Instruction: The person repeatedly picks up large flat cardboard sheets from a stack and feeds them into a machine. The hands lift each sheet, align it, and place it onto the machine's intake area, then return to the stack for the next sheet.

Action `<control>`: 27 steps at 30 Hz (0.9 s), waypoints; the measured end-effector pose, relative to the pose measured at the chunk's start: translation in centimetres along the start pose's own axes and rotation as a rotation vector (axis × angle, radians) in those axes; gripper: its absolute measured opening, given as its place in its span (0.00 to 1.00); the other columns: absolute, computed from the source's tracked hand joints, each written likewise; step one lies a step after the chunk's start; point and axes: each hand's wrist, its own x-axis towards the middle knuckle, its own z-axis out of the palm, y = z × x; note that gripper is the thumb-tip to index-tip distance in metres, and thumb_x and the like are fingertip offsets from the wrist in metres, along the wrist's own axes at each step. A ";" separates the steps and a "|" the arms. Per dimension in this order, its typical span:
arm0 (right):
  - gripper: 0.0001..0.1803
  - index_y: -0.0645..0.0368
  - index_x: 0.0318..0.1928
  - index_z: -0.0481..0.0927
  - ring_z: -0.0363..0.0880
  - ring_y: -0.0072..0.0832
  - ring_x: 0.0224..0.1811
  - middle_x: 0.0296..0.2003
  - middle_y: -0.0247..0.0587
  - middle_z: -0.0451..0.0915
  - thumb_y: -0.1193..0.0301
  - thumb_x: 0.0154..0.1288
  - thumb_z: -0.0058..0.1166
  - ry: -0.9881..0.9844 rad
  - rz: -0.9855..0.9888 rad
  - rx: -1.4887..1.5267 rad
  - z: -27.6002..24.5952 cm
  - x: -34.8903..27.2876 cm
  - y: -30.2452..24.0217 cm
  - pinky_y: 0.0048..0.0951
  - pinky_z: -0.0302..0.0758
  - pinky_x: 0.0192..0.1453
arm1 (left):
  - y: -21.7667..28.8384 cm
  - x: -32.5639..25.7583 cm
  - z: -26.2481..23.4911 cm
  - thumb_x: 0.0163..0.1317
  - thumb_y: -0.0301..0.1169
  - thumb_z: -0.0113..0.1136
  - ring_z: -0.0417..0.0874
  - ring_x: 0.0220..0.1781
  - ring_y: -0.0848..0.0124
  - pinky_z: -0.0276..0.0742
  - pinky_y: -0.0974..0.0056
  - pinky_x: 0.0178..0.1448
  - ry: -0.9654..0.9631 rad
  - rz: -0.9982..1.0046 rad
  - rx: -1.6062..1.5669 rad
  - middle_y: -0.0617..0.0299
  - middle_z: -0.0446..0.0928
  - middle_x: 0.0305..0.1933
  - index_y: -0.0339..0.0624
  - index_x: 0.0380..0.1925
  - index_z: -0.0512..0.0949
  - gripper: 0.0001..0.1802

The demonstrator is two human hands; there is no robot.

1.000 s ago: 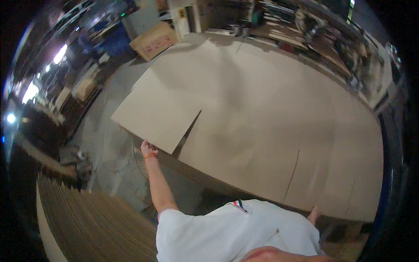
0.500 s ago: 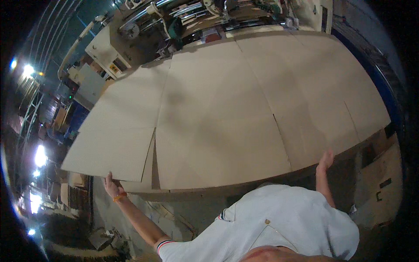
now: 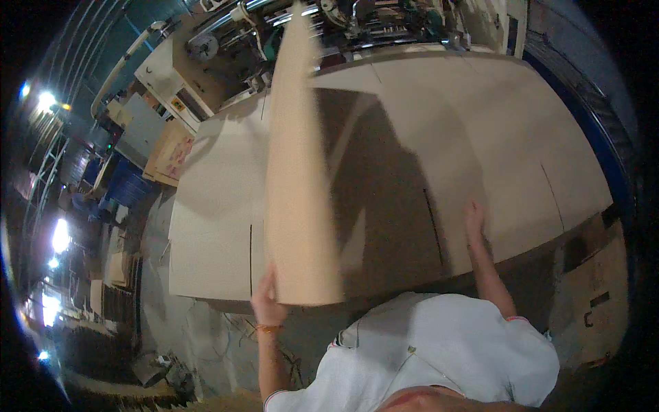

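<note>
A wide tan cardboard sheet point(image 3: 412, 117), creased and slotted into panels, covers the work surface before me. Its left panel point(image 3: 298, 192) stands folded up on edge, slightly blurred, leaning over the middle. My left hand point(image 3: 269, 302) is closed on the near end of that raised panel, thumb up along its left face. Over the right part of the sheet is my right hand point(image 3: 473, 220), seen edge-on with its fingers loosely extended and nothing in it. Whether it touches the board is hard to see. Another cardboard layer point(image 3: 213, 240) lies flat at the left.
A machine with rollers and metal bars point(image 3: 405, 27) runs along the far side. Beside it on the left stands a pale machine housing point(image 3: 171, 79). A blue rail point(image 3: 583, 117) borders the right. Brown cardboard point(image 3: 597, 302) is at the lower right, and stacked board point(image 3: 117, 275) at the left.
My left hand has moved right, swinging the left panel from lying flat to upright and exposing the layer below. My right hand has shifted left from the near edge onto the sheet.
</note>
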 end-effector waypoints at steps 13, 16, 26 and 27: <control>0.42 0.65 0.64 0.67 0.75 0.40 0.56 0.55 0.48 0.77 0.38 0.70 0.33 -0.142 -0.120 -0.491 18.1 22.8 -18.4 0.46 0.73 0.58 | 2.9 -2.8 12.7 0.59 0.27 0.60 0.77 0.60 0.55 0.72 0.51 0.63 -0.125 0.314 0.222 0.54 0.78 0.57 0.50 0.49 0.81 0.17; 0.41 0.65 0.64 0.66 0.74 0.40 0.58 0.57 0.49 0.76 0.40 0.69 0.37 -0.322 -0.001 -0.317 21.7 20.5 -17.8 0.46 0.71 0.59 | 0.4 -2.8 11.1 0.59 0.28 0.59 0.77 0.60 0.56 0.72 0.53 0.64 -0.042 0.221 0.257 0.53 0.78 0.57 0.50 0.49 0.82 0.17; 0.37 0.61 0.61 0.70 0.73 0.34 0.58 0.56 0.43 0.75 0.40 0.69 0.41 -0.470 0.272 0.479 28.2 11.9 -8.8 0.38 0.70 0.60 | -1.8 -1.9 7.4 0.58 0.32 0.58 0.77 0.60 0.54 0.67 0.49 0.67 0.202 0.116 0.409 0.54 0.78 0.57 0.45 0.50 0.82 0.18; 0.35 0.60 0.59 0.72 0.74 0.34 0.56 0.54 0.43 0.76 0.41 0.69 0.42 -0.560 0.308 0.386 27.0 10.2 -9.2 0.38 0.72 0.57 | -0.4 -3.0 7.1 0.58 0.32 0.58 0.77 0.60 0.54 0.67 0.48 0.67 0.174 0.164 0.397 0.54 0.78 0.57 0.45 0.50 0.82 0.18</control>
